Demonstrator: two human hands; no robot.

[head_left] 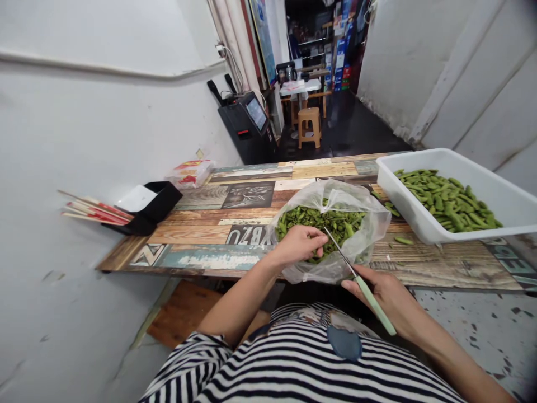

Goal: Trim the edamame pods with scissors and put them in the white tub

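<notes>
Metal knife (364, 287) — one, right hand (391, 294).

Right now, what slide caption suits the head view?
Right hand holding a green-handled knife, left hand over a plastic bag of green pods.

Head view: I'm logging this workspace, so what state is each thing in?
Plastic bag: open, green pieces inside
Knife: unsheathed, held in the right hand
Left hand: curled over the bag; grip unclear
White tub: uncovered, partly filled with green pods
Black machine: screen lit
Black holder: open, sticks jutting out
Stool: upright
</notes>
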